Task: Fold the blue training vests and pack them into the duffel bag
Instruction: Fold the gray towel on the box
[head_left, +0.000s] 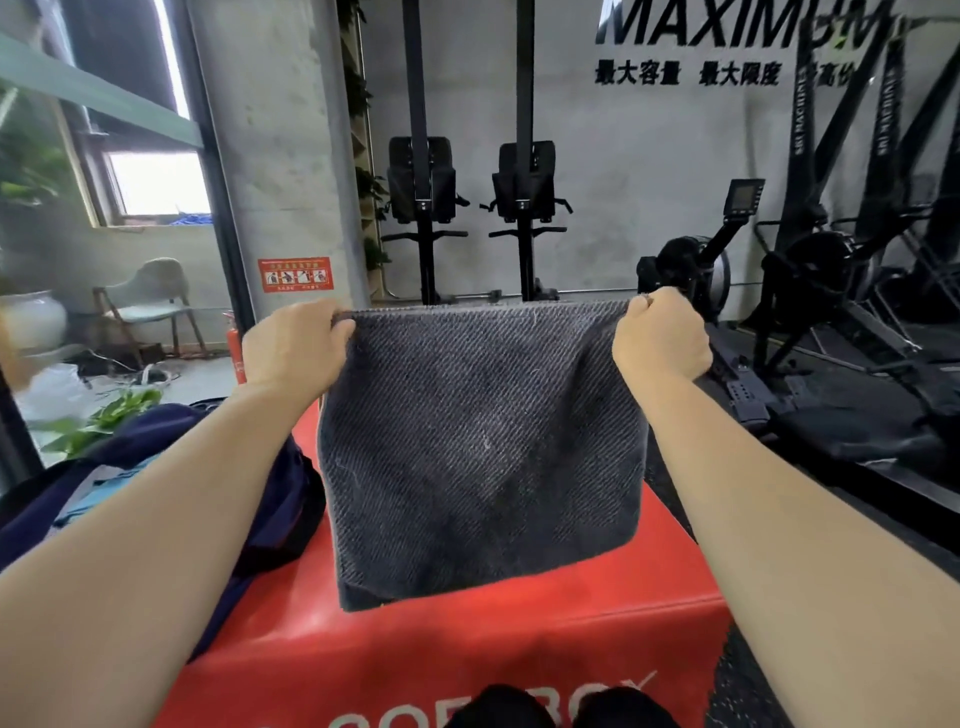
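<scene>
Black upright gym machines (423, 208) are standing against a grey concrete wall beyond a red padded box (467, 639). The left hand (291, 345) and right hand (662, 338) are each pinching a top corner of a dark blue-grey woven cloth (483, 457), which is hanging over the box beside an open navy duffel bag (291, 493).

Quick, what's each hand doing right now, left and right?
Left hand: closed, pinching the top left corner of the dark cloth.
Right hand: closed, gripping the cloth's top right corner.
</scene>
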